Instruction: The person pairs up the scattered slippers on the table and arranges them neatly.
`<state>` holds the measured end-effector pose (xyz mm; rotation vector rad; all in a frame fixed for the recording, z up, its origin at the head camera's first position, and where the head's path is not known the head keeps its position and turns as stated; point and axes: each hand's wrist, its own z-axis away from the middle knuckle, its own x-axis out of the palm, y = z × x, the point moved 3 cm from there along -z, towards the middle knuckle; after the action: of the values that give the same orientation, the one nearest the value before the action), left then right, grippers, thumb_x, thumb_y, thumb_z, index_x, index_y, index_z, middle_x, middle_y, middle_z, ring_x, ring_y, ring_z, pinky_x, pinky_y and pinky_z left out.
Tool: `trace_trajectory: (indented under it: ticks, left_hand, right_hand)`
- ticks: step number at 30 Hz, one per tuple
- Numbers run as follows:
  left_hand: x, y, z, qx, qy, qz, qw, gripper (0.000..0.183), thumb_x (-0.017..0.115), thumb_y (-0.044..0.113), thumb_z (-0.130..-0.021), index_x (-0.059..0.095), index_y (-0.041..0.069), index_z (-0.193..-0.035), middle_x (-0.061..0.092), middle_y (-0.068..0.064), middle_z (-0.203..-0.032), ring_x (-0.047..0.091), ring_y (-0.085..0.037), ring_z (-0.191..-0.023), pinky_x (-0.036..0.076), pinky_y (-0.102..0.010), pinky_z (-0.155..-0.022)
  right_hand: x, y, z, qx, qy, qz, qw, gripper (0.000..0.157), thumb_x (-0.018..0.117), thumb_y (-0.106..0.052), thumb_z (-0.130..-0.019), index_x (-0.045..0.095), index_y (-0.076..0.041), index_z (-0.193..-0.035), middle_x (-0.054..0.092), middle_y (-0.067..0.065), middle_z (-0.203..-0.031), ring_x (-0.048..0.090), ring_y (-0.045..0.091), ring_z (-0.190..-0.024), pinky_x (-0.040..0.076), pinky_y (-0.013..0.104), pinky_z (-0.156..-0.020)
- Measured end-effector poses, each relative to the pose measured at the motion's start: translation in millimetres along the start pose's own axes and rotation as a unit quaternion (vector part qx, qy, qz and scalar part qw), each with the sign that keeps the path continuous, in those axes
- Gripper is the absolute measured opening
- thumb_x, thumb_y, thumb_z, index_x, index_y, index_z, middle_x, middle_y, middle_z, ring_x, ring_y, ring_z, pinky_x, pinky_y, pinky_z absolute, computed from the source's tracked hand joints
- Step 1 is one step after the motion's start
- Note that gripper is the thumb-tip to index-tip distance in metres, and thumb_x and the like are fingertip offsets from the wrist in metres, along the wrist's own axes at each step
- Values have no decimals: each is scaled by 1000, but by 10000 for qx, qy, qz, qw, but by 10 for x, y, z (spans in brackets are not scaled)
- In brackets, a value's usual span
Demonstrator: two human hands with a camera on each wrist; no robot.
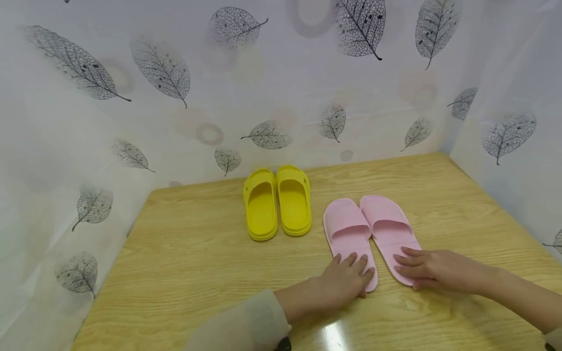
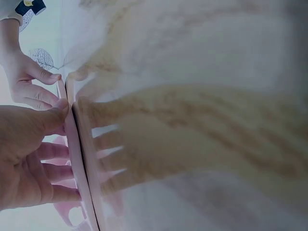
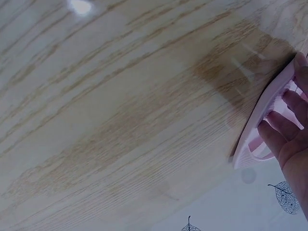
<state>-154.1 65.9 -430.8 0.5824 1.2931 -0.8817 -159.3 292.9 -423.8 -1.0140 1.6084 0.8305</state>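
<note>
A pair of pink slippers (image 1: 384,209) lies on the wooden surface, toes pointing away and the two toe ends touching. On the heel part of the left pink slipper (image 1: 344,214) rests my left hand (image 1: 342,285), fingers extended across the insole; in the left wrist view its thumb (image 2: 57,113) touches the slipper's edge. My right hand (image 1: 445,270) lies on the heel part of the right pink slipper (image 3: 262,113), with spread fingers on the insole and the thumb near the heel edge. The hands cover part of both heels.
Two yellow slippers (image 1: 261,214) stand side by side farther back, left of the pink pair. Beneath everything is a glossy wood-grain table (image 1: 197,273). White sheeting (image 1: 281,87) printed with dark leaves rises behind it and at both sides.
</note>
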Motion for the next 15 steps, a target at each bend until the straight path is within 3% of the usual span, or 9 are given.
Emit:
trace_trajectory:
  ticks: [5, 8, 9, 12, 15]
  left_hand:
    - [7, -30, -12, 45, 163, -22, 9999, 53, 42, 45, -97, 40, 22, -144, 35, -4, -151, 37, -24, -135, 38, -44, -106]
    - [10, -36, -29, 72, 243, -110, 9996, 53, 44, 45, -96, 42, 22, -144, 37, -4, -150, 38, -24, -134, 39, -43, -105]
    - [10, -35, -34, 75, 259, -150, 9995, 53, 44, 45, -96, 42, 22, -144, 37, -3, -149, 39, -23, -134, 39, -43, -104]
    - [4, -31, -45, 12, 200, -278, 9994, 53, 42, 46, -96, 41, 24, -144, 37, -2, -150, 39, -22, -134, 41, -42, -103]
    - [-2, -25, -44, -105, 95, -360, 9992, 52, 40, 48, -96, 40, 26, -144, 37, -1, -150, 40, -21, -134, 42, -41, -101]
  right_hand:
    - [33, 17, -25, -181, 255, 101, 9995, 34, 68, -32, -86, 70, -13, -114, 68, 9, -115, 14, 2, -137, 39, 12, -97]
    - [44, 28, -22, -251, 375, 124, 9989, 34, 67, -33, -86, 71, -12, -113, 68, 10, -114, 9, 0, -138, 31, 10, -102]
    - [47, 28, -20, -260, 385, 171, 9988, 34, 66, -34, -86, 71, -12, -112, 68, 10, -114, 10, 1, -138, 34, 11, -100]
    - [49, 15, -24, -210, 402, 394, 9982, 34, 64, -37, -87, 72, -14, -110, 69, 9, -112, 39, 14, -133, 49, 19, -87]
    - [53, -13, -42, -39, 331, 656, 9973, 34, 60, -40, -89, 73, -15, -108, 70, 7, -109, 63, 24, -108, 55, 27, -68]
